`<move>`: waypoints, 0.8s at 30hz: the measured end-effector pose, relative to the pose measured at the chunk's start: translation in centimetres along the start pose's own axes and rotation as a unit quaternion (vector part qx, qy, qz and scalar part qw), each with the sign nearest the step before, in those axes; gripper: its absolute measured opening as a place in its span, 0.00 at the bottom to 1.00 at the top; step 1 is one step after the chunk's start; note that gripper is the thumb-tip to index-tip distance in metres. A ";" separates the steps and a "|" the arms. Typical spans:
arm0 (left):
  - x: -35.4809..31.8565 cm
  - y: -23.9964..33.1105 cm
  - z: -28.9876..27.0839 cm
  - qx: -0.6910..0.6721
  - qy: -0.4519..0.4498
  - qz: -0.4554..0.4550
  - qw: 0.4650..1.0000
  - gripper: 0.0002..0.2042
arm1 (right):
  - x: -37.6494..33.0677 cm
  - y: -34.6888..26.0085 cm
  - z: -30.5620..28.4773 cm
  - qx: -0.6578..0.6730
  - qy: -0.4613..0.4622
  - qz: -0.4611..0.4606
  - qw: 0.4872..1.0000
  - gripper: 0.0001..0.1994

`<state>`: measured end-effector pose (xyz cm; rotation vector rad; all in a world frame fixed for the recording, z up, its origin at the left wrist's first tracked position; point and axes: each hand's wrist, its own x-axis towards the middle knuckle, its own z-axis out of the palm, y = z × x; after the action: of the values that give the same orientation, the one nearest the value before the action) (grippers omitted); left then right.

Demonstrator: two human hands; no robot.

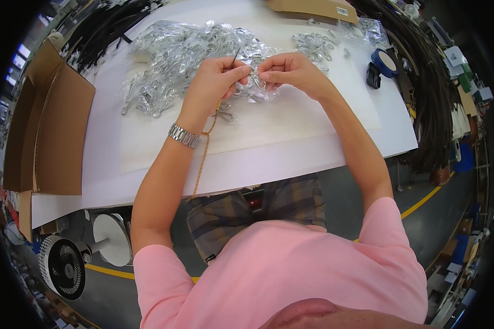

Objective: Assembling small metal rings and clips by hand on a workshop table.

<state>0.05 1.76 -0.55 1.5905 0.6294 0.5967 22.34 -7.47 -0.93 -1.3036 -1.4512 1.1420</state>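
My hands meet above a heap of silver metal hooks in clear plastic bags. With closed fingers, my left hand grips a thin yellow-brown cord, which hangs down past the wrist to the table's front edge. A thin dark tip sticks up from its fingers; what it belongs to is unclear. Pinched in my right hand is a small silver metal hook, close to the left fingertips. Below the left hand, more metal hooks lie by the cord.
An open cardboard box stands at the left. Loose hooks lie at the far right, near a blue tape roll and a black object. Dark strands hang over the right edge. A fan sits below left.
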 end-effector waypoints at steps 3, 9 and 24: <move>0.1 -0.1 0.0 -0.038 0.024 0.011 0.999 0.09 | -0.1 -0.5 1.0 0.035 -0.025 0.026 0.999 0.14; 0.1 -0.2 0.7 0.199 0.079 0.121 0.969 0.12 | -0.4 -0.4 1.5 0.110 -0.042 0.075 0.990 0.13; -0.4 0.3 1.7 0.228 0.127 0.217 0.941 0.06 | -0.8 0.0 0.6 0.182 -0.069 0.107 0.975 0.13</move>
<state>0.96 0.30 -0.46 2.1345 0.6376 1.0537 21.87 -8.31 -1.05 -1.1560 -1.1423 1.5848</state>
